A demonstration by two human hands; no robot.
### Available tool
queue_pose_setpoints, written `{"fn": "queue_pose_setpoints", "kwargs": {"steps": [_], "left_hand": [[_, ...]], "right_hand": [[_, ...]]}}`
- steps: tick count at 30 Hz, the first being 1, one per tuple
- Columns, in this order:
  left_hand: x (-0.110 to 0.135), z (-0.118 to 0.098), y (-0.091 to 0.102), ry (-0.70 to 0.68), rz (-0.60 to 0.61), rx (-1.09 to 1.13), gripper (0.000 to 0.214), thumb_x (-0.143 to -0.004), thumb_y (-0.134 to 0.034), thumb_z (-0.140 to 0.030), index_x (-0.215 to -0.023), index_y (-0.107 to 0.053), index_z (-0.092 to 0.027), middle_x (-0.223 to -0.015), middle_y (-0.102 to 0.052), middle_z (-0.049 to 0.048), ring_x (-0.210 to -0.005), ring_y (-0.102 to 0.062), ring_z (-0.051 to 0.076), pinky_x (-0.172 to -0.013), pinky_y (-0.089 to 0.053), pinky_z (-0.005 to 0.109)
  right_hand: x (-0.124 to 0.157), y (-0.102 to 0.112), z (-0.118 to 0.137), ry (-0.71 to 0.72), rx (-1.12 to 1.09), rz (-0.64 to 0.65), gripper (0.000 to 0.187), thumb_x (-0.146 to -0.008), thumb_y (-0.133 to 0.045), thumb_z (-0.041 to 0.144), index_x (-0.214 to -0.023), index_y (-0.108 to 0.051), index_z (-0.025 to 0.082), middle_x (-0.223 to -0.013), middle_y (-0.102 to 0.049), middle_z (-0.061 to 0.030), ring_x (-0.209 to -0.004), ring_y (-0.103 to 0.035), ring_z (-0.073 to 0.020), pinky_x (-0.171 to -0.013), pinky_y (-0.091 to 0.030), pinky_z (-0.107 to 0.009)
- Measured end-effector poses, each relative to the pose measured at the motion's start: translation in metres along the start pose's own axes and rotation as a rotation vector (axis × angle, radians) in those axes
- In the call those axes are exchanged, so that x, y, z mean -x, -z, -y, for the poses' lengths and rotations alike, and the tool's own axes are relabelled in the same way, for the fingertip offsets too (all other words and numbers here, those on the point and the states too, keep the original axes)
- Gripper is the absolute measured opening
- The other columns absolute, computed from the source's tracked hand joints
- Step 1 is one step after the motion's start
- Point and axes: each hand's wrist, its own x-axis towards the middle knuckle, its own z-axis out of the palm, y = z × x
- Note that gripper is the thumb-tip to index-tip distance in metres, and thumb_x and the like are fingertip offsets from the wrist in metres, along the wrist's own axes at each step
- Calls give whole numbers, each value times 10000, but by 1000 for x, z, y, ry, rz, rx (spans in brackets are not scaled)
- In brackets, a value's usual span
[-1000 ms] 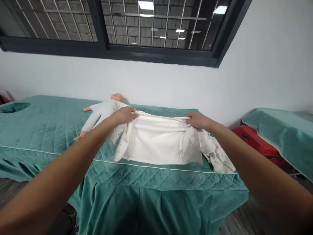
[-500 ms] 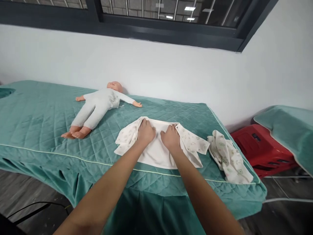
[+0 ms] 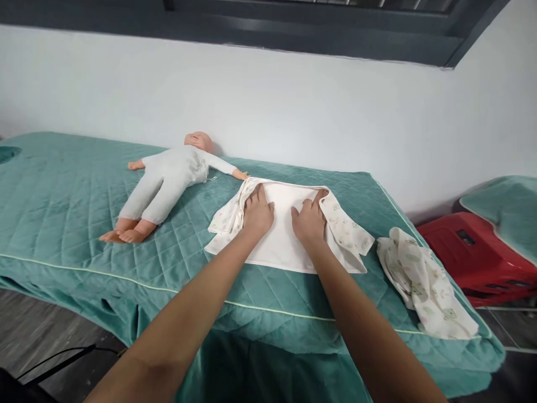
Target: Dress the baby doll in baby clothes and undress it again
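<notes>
A white baby shirt (image 3: 281, 240) with small printed motifs on its sleeves lies spread on the green quilted bed cover (image 3: 176, 268), its front opened out so the plain inside shows. My left hand (image 3: 258, 212) rests on the shirt's left side, fingers stretched along the opened front edge near the neckline. On the other side, my right hand (image 3: 309, 221) lies with its thumb apart and its index finger reaching under the collar edge; some fingertips are hidden by fabric. Both hands touch the cloth.
A baby doll (image 3: 168, 173) in a white body suit lies on its back to the left, one hand close to the shirt. Crumpled printed baby clothing (image 3: 423, 285) sits at the bed's right corner. Beyond it stands a red plastic object (image 3: 478, 252). A white wall (image 3: 293, 112) borders the far side.
The shirt has moved farther from the bed's front edge, toward the wall, along with both hands. My fingers have loosened from a curled grip and stretched out. The view has tilted down.
</notes>
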Motion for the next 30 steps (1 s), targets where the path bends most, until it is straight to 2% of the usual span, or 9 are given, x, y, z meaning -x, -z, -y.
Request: {"fn": "queue_pose_setpoints", "kwargs": {"steps": [3, 5, 8, 12, 19, 21, 27, 30], "left_hand": [[-24, 3, -2, -2, 21, -18, 730, -981, -414, -369, -1605, -187, -66, -1685, -220, 174, -1532, -266, 360, -1249, -264, 502], [-39, 4, -6, 0, 32, -37, 728, -988, -390, -378, -1606, -184, -55, -1685, -227, 168, -1537, -254, 353, -1257, -251, 494], [-54, 7, -15, 20, 50, -73, 709, -1001, -344, -386, -1602, -199, -40, -1686, -226, 162, -1546, -230, 345, -1272, -213, 479], [-60, 10, -24, 28, 63, -94, 710, -1009, -302, -421, -1598, -216, -34, -1685, -225, 168, -1546, -232, 345, -1275, -197, 483], [-62, 8, -27, 78, 110, -83, 712, -1011, -271, -449, -1612, -205, -74, -1687, -227, 154, -1556, -214, 339, -1275, -188, 489], [-65, 7, -27, 94, 119, -82, 706, -1012, -265, -457, -1608, -229, -80, -1676, -252, 169, -1556, -217, 341, -1268, -205, 491], [-70, 6, -28, 171, 195, -27, 721, -996, -334, -529, -1601, -273, -143, -1489, -538, 228, -1389, -509, 379, -1135, -398, 514], [-69, 7, -27, 160, 187, -28, 722, -993, -340, -530, -1597, -285, -138, -1469, -553, 238, -1362, -538, 382, -1116, -416, 517]], "right_hand": [[-24, -7, -1, 26, 9, -8, 468, -995, -443, 377, -1326, -505, 52, -1689, -52, -263, -1490, -330, -391, -1133, -386, -493], [-39, -15, -2, 23, 15, 10, 559, -999, -429, 391, -1433, -424, 37, -1692, -35, -258, -1518, -274, -389, -1157, -360, -494], [-53, -27, -2, 3, 22, 85, 646, -1006, -393, 420, -1527, -327, 43, -1699, -5, -237, -1511, -292, -395, -1168, -347, -500], [-57, -36, -4, -24, 20, 153, 694, -1014, -330, 476, -1561, -304, 49, -1702, 9, -225, -1487, -335, -411, -1179, -329, -509], [-57, -40, -5, -28, 36, 197, 714, -1022, -295, 489, -1581, -280, 45, -1699, -8, -233, -1548, -180, -408, -1227, -213, -526], [-59, -41, -4, -36, 40, 220, 722, -1024, -292, 495, -1586, -271, 44, -1695, -36, -245, -1550, -174, -404, -1232, -191, -524], [-64, -42, -2, -55, 65, 306, 741, -1028, -275, 481, -1601, -218, 14, -1644, -227, -294, -1489, -341, -392, -1205, -252, -506], [-64, -42, -1, -49, 72, 296, 739, -1029, -274, 475, -1597, -227, 3, -1636, -251, -295, -1489, -340, -393, -1203, -256, -491]]}}
